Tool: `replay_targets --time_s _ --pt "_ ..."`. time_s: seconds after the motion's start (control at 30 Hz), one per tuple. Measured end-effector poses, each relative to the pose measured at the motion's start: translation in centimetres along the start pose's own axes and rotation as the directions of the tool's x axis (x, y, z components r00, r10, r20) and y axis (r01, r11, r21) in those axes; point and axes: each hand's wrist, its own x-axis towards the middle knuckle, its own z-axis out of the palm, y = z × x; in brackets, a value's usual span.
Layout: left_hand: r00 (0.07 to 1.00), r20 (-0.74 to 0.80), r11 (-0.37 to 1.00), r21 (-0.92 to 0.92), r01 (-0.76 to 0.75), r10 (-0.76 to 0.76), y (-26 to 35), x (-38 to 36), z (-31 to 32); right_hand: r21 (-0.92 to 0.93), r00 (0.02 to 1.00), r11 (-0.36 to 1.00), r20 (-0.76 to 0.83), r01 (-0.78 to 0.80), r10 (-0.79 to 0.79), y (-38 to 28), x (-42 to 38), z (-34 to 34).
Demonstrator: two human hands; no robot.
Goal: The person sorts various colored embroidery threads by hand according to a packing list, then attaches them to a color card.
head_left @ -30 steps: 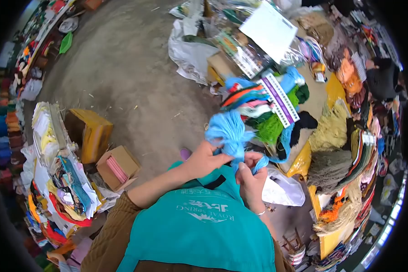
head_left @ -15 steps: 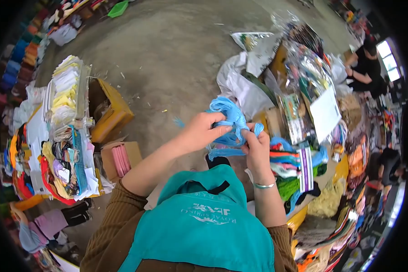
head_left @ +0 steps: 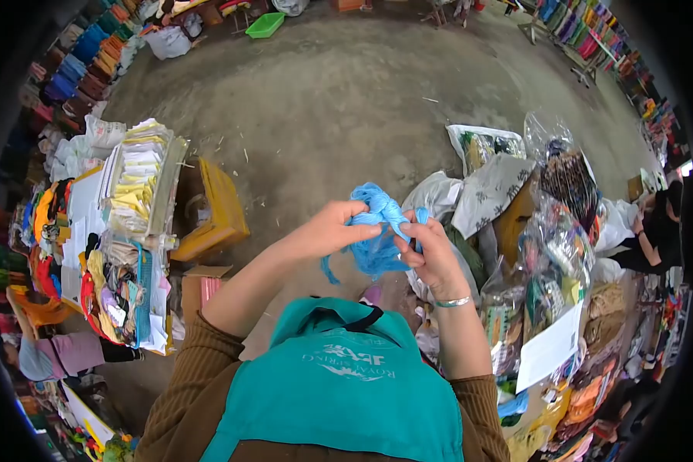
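A tangled bundle of light blue yarn [head_left: 379, 206] hangs in front of my teal apron [head_left: 346, 385], held up between both hands. My left hand [head_left: 345, 229] pinches the left side of the yarn between thumb and fingers. On the right side, my right hand [head_left: 430, 245] grips a loop of the same yarn between thumb and fingertips. Loose strands droop below, one tail dangling under my left hand. Part of the yarn is hidden behind my fingers.
On the left stands a table with stacked papers [head_left: 142, 173] and yarn bundles; a yellow box [head_left: 219, 215] sits beside it. Plastic-bagged yarn [head_left: 566, 181] and a white sheet [head_left: 550, 346] lie on the right. People work at both sides. A green basket [head_left: 266, 25] rests on the floor.
My view has turned, so the right-hand goods sit lower and more floor shows. The yarn bundle looks more gathered, with strands now hanging beneath it. Both hands still hold it.
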Motion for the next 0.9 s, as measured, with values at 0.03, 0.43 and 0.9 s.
replay_targets --time_s 0.03,0.43,0.9 --pt "1.000 -0.005 1.000 -0.003 0.005 -0.005 0.0 1.8 -0.5 -0.043 0.998 0.998 0.036 -0.041 0.043 -1.3 1.5 -0.6" --pt "0.998 0.049 0.981 0.187 -0.058 0.050 1.0 27.5 -12.6 -0.453 0.974 0.891 -0.192 0.023 -0.123 -15.3 22.5 -8.2" --pt "0.974 0.201 0.928 0.334 -0.167 0.103 8.8 67.3 -30.8 -0.549 0.779 0.830 -0.475 0.100 -0.408 -37.3 42.3 -22.8"
